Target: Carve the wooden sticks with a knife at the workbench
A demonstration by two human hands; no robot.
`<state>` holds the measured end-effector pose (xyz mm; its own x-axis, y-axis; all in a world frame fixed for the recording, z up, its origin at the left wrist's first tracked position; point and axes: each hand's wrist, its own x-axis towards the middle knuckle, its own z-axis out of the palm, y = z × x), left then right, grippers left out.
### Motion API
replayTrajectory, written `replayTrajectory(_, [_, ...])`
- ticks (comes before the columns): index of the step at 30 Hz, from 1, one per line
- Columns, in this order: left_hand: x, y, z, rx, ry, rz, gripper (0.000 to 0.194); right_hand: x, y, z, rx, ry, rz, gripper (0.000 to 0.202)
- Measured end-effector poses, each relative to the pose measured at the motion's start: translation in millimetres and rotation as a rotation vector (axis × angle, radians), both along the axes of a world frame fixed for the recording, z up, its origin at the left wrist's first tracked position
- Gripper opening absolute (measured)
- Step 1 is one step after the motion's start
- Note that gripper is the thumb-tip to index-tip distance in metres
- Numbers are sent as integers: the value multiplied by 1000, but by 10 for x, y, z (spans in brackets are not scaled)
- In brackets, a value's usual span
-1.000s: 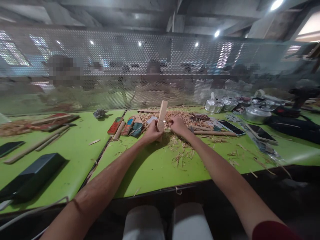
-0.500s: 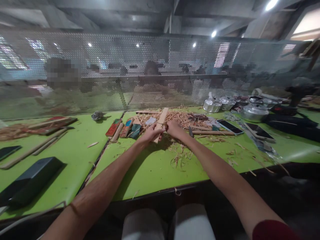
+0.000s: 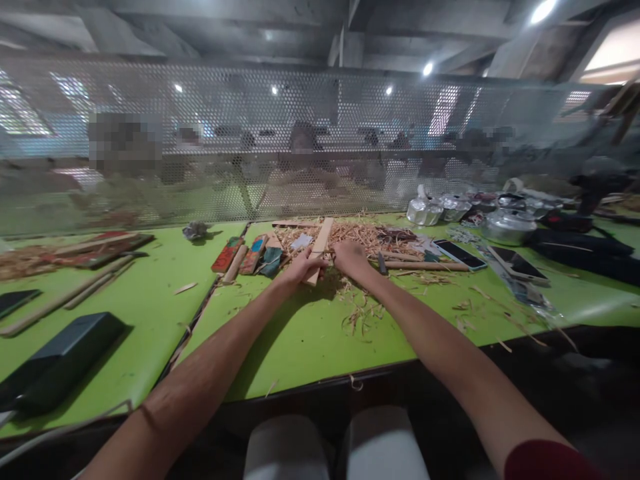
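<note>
Green bench runs under both hands, with a perforated screen beyond them and blurred people behind it. Head view: left hand is clenched on a pale wooden strip near its lower end; the strip slants away, far end over the shavings. Right hand is curled closed just beside the strip's right edge. Thin line crosses the wood between the hands (maybe a blade, too small to be sure), so can't tell what the right fingers hold.

Change: strip stood nearly upright a second ago, now tipped well down, flat face up. Likely means a lower, steadier hold, with that face open to the right hand.

Left of the hands: two painted blocks, a short wooden rod between them, dark green scraps; farther out, a dark box nearer the wearer. Right of the hands: a long rod, a phone, then a second phone. Shiny metal pots sit beyond, toward the screen. Loose curls lie nearer the wearer than the right hand.
</note>
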<state>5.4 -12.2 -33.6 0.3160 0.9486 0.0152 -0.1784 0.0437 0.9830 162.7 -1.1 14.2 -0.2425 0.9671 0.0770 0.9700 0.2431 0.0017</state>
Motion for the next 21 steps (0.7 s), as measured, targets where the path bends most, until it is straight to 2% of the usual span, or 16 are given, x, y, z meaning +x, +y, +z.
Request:
replayTrajectory(6, [49,-43,-34,13,63,-52,46,86,112,-49,-7,12,-98,34])
replayTrajectory(14, [27,-1,-1,69,56,22,45,50,10,-85,3,28,38,33])
replayTrajectory(18, [47,-32,28,66,74,39,50,40,1,-107,64,25,-15,33])
replayTrajectory(21, [52,-16,19,73,75,53,46,45,2,-124,105,42,-50,34])
